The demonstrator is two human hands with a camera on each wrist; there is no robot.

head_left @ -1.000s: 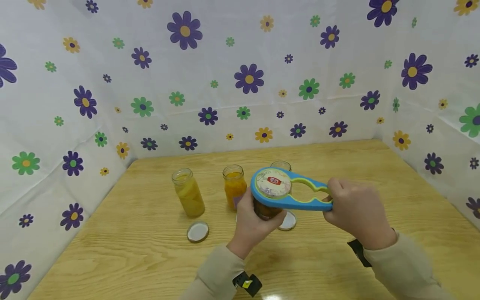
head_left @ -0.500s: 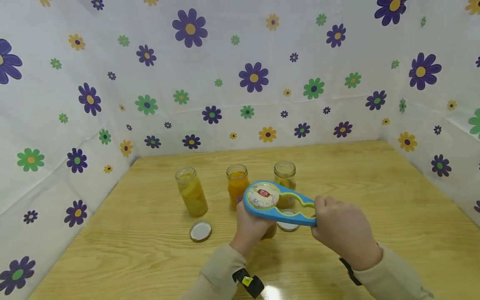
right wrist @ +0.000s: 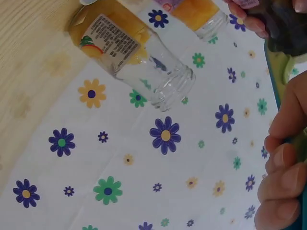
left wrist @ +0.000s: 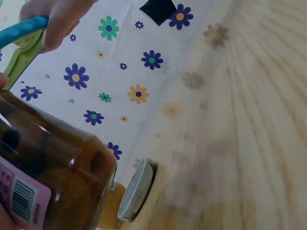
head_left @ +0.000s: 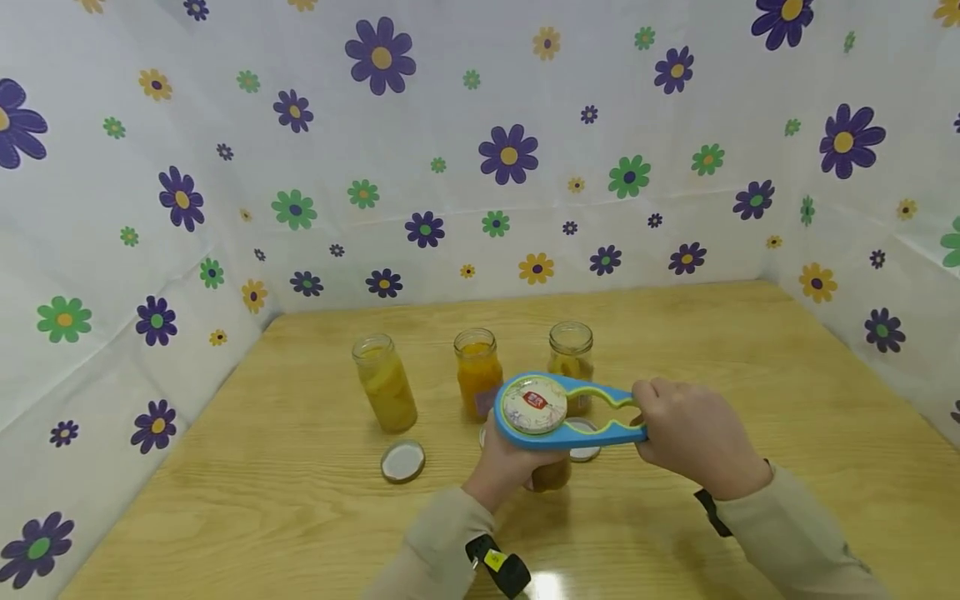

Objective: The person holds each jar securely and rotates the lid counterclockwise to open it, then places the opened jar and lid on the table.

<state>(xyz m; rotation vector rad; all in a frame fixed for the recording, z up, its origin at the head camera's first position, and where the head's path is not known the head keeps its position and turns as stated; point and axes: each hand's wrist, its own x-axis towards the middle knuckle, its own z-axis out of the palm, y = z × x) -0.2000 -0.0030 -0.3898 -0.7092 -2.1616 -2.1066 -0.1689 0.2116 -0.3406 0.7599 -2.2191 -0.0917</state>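
Observation:
My left hand (head_left: 504, 468) holds a glass jar of dark brown contents (head_left: 551, 475), raised over the table; its pink barcode label shows in the left wrist view. A patterned lid (head_left: 534, 405) with a red mark covers the jar. Around this lid sits the ring of a blue and lime-green jar opener (head_left: 558, 440). My right hand (head_left: 693, 433) grips the opener's handle end, fingers curled round it in the right wrist view. The left fingers are mostly hidden behind the jar and opener.
Behind the hands stand three lidless jars: pale yellow fruit (head_left: 386, 392), orange fruit (head_left: 478, 383), and a partly filled one (head_left: 570, 354). A loose lid (head_left: 402, 462) lies upturned at left; another (head_left: 585, 454) lies partly hidden under the opener. Flowered cloth (head_left: 450, 167) borders the wooden table.
Jar and opener have come lower and nearer to me. The right hand swung the handle toward me, then slightly back. The lid remains inside the opener's ring; the view shifted a little.

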